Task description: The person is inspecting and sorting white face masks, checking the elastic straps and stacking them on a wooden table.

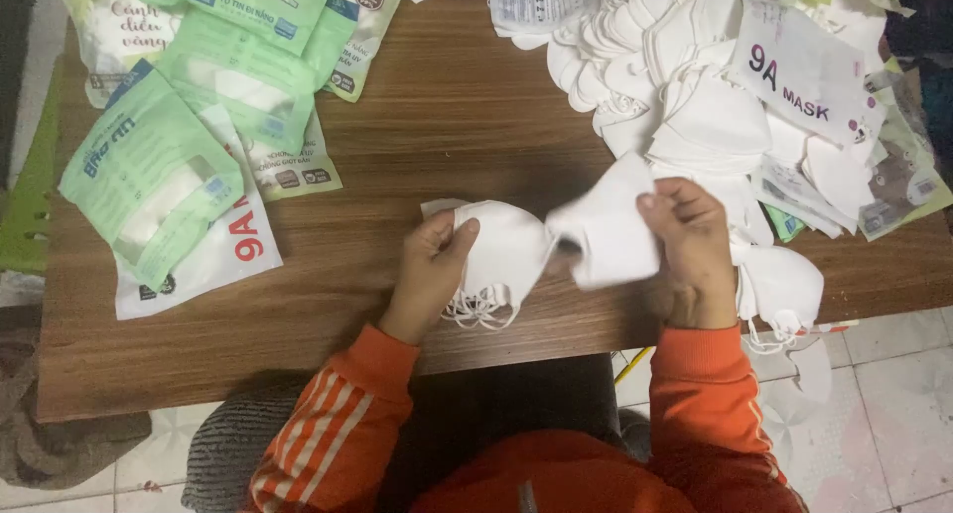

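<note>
Both my forearms reach in from 6 o'clock, orange sleeves at wrists. My left hand [429, 275] grip pinched shut, thumb on top. My right hand [695, 250] grip likewise closed, fingers curled toward 9 o'clock.

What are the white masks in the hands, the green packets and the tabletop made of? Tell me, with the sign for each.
White masks: likely soft matte nonwoven fabric; they fold limply and carry thin ear loops.
Green packets: seemingly thin plastic film, slightly glossy, with clear windows.
Tabletop: brown wood or wood-look laminate; straight grain lines, smooth low sheen, so which one stays open.
</note>
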